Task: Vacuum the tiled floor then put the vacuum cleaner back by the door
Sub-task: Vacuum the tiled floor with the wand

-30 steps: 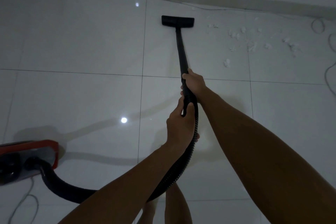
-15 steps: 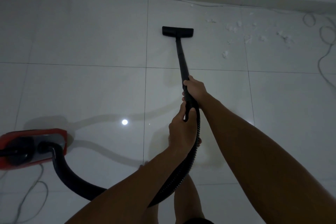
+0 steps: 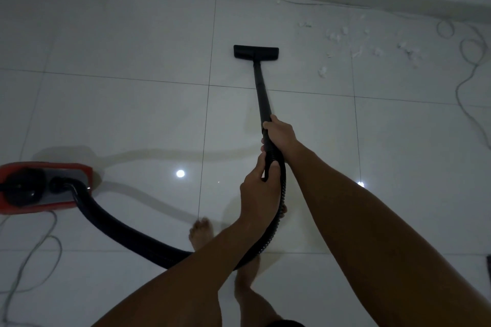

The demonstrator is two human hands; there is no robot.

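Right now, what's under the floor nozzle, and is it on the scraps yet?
The floor nozzle sits flat on bare tiled floor; whatever lies beneath it is covered. The white scraps lie apart to its right, untouched. Both hands grip the wand.

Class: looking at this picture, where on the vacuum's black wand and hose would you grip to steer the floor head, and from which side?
Grip the rigid wand at its near, upper end, from above, as the right hand does; the left hand takes the ribbed hose just behind. The straight tube passes the push to the floor head; the hose would bend.

nozzle point(image 3: 255, 52) ahead; scraps point(image 3: 372, 45) right of it — canister point(image 3: 42, 187) far left
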